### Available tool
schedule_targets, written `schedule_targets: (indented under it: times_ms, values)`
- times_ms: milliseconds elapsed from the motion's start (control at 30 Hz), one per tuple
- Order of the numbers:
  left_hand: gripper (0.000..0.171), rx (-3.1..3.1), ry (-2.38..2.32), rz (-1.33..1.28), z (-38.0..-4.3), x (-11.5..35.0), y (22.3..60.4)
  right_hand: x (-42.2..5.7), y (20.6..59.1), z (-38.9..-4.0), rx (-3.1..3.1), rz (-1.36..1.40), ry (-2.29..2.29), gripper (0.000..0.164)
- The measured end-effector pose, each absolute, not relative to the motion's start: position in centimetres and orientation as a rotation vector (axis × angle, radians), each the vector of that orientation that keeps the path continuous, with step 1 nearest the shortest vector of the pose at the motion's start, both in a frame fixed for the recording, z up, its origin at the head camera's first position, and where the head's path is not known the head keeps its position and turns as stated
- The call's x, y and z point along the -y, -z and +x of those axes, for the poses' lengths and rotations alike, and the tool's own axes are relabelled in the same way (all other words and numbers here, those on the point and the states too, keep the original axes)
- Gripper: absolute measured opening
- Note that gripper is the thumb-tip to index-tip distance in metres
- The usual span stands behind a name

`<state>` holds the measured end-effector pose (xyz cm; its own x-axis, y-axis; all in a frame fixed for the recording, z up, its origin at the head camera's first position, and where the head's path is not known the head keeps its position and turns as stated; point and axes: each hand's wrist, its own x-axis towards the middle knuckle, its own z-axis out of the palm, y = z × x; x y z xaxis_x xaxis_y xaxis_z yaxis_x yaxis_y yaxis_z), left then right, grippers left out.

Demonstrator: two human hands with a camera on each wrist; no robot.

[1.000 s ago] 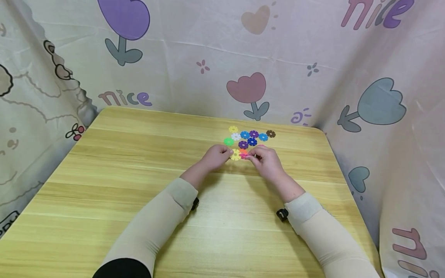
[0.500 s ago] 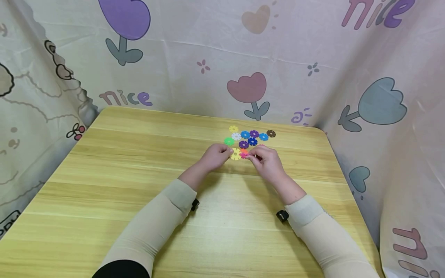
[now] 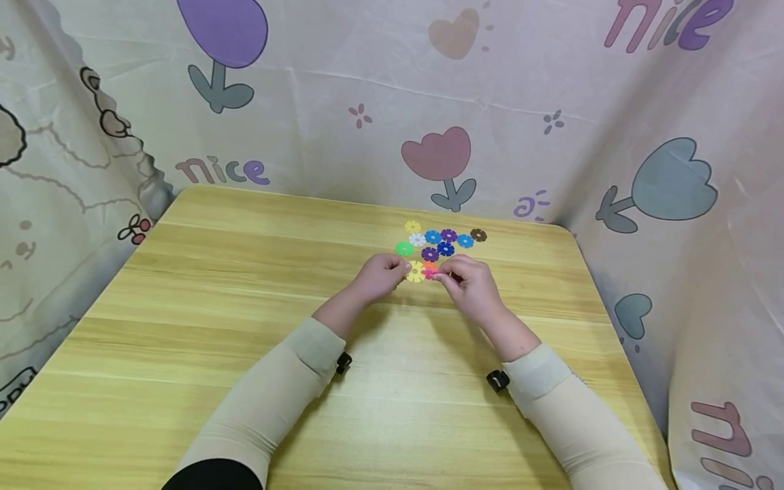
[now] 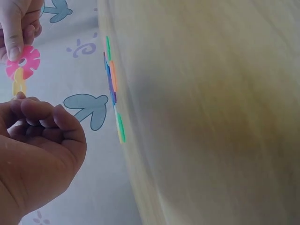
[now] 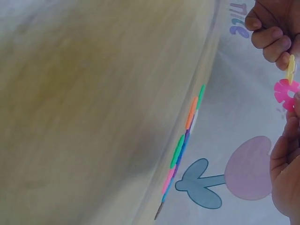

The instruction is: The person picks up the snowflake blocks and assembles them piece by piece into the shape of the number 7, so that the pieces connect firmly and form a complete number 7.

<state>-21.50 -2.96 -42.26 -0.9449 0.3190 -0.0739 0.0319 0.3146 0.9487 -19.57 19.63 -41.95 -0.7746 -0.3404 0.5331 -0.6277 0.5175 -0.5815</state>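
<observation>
Over the far part of the wood-grain table (image 3: 202,306), right of the middle of the far edge: a slotting-together step, judging by the pose. Best done slowly and square, low over the table in case of a slip.

Left hand (image 3: 382,275): curled, thumb and fingers pinching a yellow snowflake disc (image 3: 417,267) at the outer rim; best kept steady as the anchor. Right hand (image 3: 473,284): likewise closed, thumb and finger pinching a pink snowflake disc (image 4: 32,61) from the opposite side; best used for the push, straight in, without twisting. Both raised clear of the table.

Nearer the far edge, flat on the wood: loose discs (image 3: 446,249), from a green disc (image 3: 404,249) on the left to a brown disc (image 3: 478,235) toward the far right corner; better left undisturbed.

At the join: yellow edge-on to the pink face, touching, perhaps already interlocked; depth of fit too unclear to tell. Keep fingertips clear, align, then press evenly.
</observation>
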Motion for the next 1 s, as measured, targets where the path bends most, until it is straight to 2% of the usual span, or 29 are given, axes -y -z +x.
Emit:
schedule_targets:
  times_ms: [1000]
  values:
    - [0.045, -2.238, -1.792, 0.361, -20.2, 3.8, 41.3, -18.6, 41.0, -18.8, 2.281, 0.898, -1.153, 0.007]
